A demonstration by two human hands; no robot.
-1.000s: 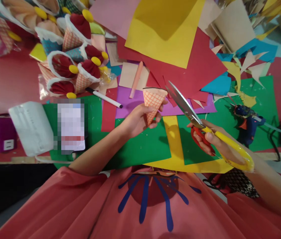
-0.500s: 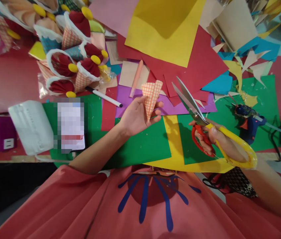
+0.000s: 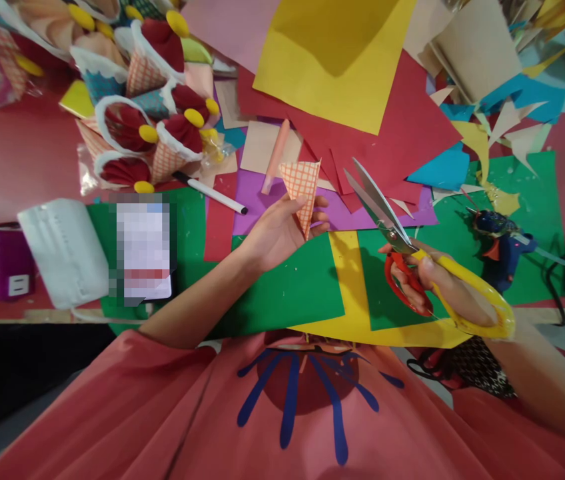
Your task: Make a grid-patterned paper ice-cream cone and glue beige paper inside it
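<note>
My left hand (image 3: 277, 230) pinches a small orange-checked paper cone (image 3: 302, 190), tip down, above the green and purple sheets. My right hand (image 3: 435, 287) grips scissors (image 3: 402, 243) with a yellow and a red handle. Their steel blades are slightly parted and point up-left toward the cone, a short gap away from it. Both hands hover over the table's coloured paper.
Finished paper cones with red and yellow tops (image 3: 147, 113) are piled at upper left. A black-capped marker (image 3: 210, 193) and a pink stick (image 3: 276, 157) lie nearby. Large yellow (image 3: 332, 60) and red (image 3: 402, 133) sheets cover the middle. A blue glue gun (image 3: 495, 240) rests at right, a white box (image 3: 65, 250) at left.
My left hand has turned the cone, so its open rim faces away and it looks narrower. The scissor blades have opened a little and shifted slightly right.
</note>
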